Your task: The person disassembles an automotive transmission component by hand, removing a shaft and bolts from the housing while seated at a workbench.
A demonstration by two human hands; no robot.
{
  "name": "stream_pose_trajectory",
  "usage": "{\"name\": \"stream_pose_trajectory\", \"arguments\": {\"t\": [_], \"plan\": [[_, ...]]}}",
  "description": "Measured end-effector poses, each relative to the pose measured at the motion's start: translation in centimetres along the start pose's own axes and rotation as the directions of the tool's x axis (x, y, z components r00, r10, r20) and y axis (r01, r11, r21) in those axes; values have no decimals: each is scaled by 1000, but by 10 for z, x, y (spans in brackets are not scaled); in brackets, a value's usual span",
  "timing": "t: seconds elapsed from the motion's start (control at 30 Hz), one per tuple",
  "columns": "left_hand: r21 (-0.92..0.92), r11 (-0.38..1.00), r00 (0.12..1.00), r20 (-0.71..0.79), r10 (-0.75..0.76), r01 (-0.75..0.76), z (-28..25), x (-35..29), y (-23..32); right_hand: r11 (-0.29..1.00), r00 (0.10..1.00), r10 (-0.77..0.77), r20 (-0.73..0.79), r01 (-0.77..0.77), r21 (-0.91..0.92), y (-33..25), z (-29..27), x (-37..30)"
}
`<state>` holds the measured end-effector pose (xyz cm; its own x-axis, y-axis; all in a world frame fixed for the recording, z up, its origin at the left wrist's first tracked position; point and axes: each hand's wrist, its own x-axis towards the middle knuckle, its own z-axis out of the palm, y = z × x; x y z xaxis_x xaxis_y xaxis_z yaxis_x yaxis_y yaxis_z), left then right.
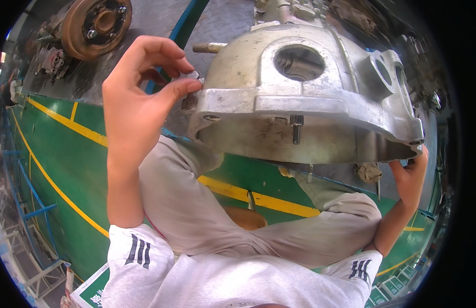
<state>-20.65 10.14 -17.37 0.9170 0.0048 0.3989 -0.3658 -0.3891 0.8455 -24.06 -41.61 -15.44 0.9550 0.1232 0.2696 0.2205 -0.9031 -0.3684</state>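
Note:
A large silver cast-metal bell housing (pixel 233 77) sits in front of me, its wide open mouth turned toward me. A round hole shows in its upper wall, and a dark bolt-like pin (pixel 296 128) is visible inside the mouth. My left hand (pixel 140 92) is at the housing's left edge, thumb and fingers pinched around a small pale piece that is too hidden to name. Low on the right corner of the rim, my right hand (pixel 413 172) grips the housing; part of its fingers is hidden behind the metal.
A rusty brown hub or drum (pixel 97 25) stands on the metal-plate bench (pixel 217 25) at the far left, beside greasy parts (pixel 54 64). A metal rod (pixel 210 47) sticks out left of the housing. Crumpled brown material (pixel 369 173) lies under its right side. A brown stool (pixel 245 218) shows below.

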Motion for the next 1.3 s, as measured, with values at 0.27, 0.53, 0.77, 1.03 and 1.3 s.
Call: {"name": "stream_pose_trajectory", "arguments": {"t": [0.27, 0.53, 0.77, 1.03, 1.3], "plan": [[-29, 999, 1000, -4, 27, -27, -1, -1, -7, 998, 995, -55, 89, 58, -31, 16, -2, -3], [-13, 998, 994, 94, -57, 58, -5, 0, 7, 997, 997, 68, 46, -69, 30, 19, -2, -5], [63, 994, 992, 94, 79, -85, -8, 3, 2, 998, 997, 56, 52, -58, 24, 12, -3, 0], [152, 966, 977, 73, 200, -209, -6, 3, -3, 998, 999, 8, 39, -11, 67, -6, 1, 6], [165, 967, 981, 49, 187, -192, -14, 4, 0, 989, 994, 112, 5, -112, 96, 5, 2, 2]]}}
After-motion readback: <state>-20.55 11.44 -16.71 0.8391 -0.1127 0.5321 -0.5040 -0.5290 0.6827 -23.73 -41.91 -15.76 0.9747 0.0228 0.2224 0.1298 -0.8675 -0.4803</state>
